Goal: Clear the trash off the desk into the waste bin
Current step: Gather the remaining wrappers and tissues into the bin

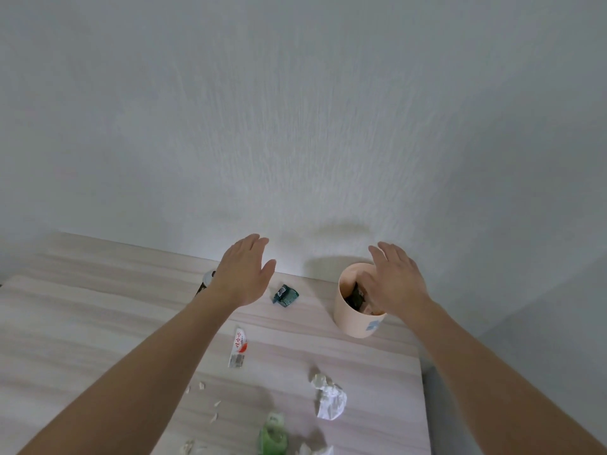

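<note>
A small peach waste bin (348,318) stands on the pale wood desk (98,323) near the back right, with dark scraps inside. My right hand (395,280) hovers over its rim, fingers straight, holding nothing. My left hand (244,272) is raised over the desk's back edge, fingers straight and empty. Between the hands lies a dark green wrapper (285,294). A white and red sachet (239,348) lies nearer, a crumpled white paper (330,399) to its right, a green wrapper (272,435) at the bottom.
A dark bottle with a white cap (207,280) is partly hidden behind my left wrist. Small pale crumbs (215,410) and paper scraps (315,449) lie near the front. The desk's right edge (423,389) drops off beside the bin. A white wall backs the desk.
</note>
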Action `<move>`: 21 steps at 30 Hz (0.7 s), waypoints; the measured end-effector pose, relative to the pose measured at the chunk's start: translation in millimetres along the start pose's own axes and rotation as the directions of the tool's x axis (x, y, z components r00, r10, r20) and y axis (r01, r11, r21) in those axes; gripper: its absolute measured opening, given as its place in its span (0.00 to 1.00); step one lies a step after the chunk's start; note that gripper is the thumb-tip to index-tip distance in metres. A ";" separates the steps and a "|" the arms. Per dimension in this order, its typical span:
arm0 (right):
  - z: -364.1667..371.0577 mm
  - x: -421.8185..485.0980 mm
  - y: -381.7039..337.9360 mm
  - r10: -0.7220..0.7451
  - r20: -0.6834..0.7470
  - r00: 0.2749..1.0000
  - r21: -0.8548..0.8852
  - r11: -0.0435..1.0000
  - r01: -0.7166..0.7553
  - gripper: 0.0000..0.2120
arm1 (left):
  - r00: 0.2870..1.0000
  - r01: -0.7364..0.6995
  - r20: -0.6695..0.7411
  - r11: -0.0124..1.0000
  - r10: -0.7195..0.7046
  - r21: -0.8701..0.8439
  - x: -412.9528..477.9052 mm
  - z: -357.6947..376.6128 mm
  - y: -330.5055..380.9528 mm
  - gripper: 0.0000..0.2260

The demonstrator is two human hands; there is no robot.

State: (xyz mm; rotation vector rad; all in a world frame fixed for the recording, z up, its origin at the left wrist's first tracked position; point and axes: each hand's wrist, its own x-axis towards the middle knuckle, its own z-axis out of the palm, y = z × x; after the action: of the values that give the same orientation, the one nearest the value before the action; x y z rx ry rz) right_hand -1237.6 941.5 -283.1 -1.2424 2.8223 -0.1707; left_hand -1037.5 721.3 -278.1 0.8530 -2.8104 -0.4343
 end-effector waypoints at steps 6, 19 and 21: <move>-9.9 -27.4 -16.4 -0.064 -0.032 0.997 0.069 0.995 0.066 0.27 | 0.992 0.110 -0.053 0.994 -0.111 -0.023 -40.6 -20.9 -15.5 0.22; 43.6 -16.4 -97.9 -0.273 0.046 0.961 0.123 0.956 0.266 0.27 | 0.942 0.334 -0.045 0.943 -0.333 0.008 -106.5 -8.0 -99.5 0.22; 63.1 -5.0 -111.5 -0.264 0.079 0.961 0.111 0.961 0.255 0.27 | 0.942 0.335 -0.024 0.942 -0.335 0.005 -99.9 2.2 -118.0 0.22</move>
State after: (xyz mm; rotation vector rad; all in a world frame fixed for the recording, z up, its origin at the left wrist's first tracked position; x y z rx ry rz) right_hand -1146.7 865.4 -332.1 -1.5500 2.5306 -0.2535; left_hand -895.2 684.6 -326.3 1.3370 -2.6496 -0.4529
